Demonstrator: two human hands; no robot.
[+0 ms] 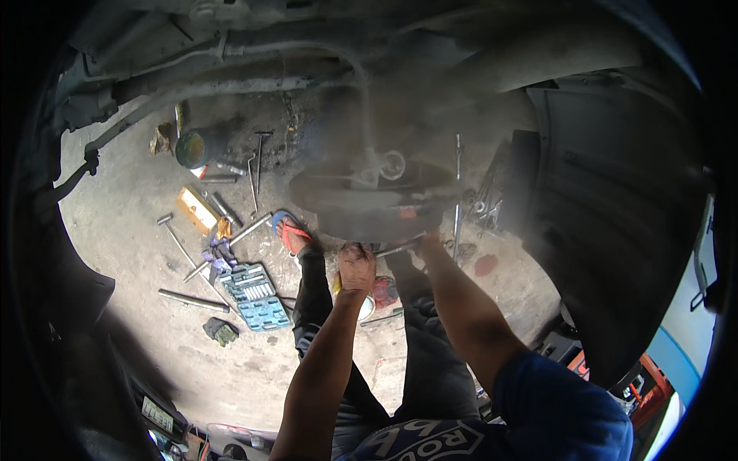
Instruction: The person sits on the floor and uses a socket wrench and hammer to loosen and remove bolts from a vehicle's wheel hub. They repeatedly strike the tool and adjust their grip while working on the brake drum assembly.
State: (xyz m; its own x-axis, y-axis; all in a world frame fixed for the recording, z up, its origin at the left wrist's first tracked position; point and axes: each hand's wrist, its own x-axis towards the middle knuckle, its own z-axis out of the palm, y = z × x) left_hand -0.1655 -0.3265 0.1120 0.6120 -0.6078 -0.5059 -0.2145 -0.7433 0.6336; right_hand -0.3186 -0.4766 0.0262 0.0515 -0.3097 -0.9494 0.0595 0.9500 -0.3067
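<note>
A dark round brake assembly [369, 201] hangs in the middle of the scene, just beyond both hands, beneath the vehicle's underbody [269, 42]. The left hand [356, 267] is at its near edge; the fingers are partly hidden, so I cannot tell whether that grip is apart or together. The right hand [427, 243] is just to the right, below the assembly's near right side, where a slim metal bar [400, 247] runs between the two hands. Blur hides whether the right grip is clamped on the bar, so I cannot tell.

On the concrete floor [238, 376] to the left lies an open blue socket case [265, 313], with a metal tube [192, 300] left of it. Farther off are a yellow box [197, 208], a dark bucket [191, 149] and a T-handle tool [259, 165]. A long rod [458, 180] lies right of the assembly
</note>
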